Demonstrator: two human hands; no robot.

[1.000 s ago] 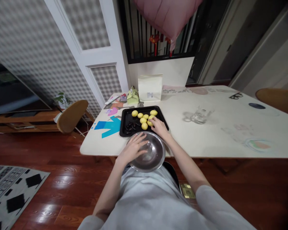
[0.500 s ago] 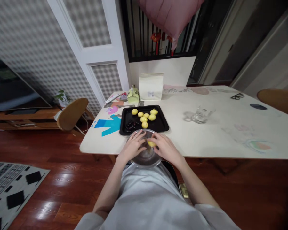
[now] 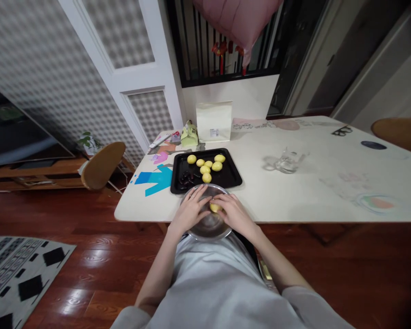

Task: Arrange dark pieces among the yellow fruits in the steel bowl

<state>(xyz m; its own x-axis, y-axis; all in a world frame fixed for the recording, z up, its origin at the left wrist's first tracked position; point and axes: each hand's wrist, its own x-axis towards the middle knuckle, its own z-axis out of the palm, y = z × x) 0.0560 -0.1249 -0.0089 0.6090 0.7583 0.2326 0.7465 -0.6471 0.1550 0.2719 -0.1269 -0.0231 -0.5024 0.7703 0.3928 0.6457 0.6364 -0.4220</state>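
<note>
A metal bowl (image 3: 210, 226) sits at the table's front edge, close against my body. Inside it, my right hand (image 3: 231, 210) has its fingers curled around a yellow lemon (image 3: 215, 207). My left hand (image 3: 191, 212) reaches over the bowl's left side with fingers stretched out and apart, the tips near the lemon. Whether they touch it I cannot tell. Just beyond the bowl lies a black baking tray (image 3: 231, 176), which carries several lemons (image 3: 205, 170) and a cluster of small dark red fruits or pods (image 3: 187, 179) at its left.
A clear glass vessel (image 3: 287, 162) stands right of the tray on the white table (image 3: 270, 201). At the back are a cream paper bag (image 3: 214, 121) and a green package (image 3: 189, 135). Dark glasses (image 3: 342, 131) lie far right. A wooden chair (image 3: 104, 165) is at left.
My right fingers have shifted slightly on the lemon, which now sits a little lower in the bowl. My left hand stays in nearly the same place. The camera view has tilted slightly.
</note>
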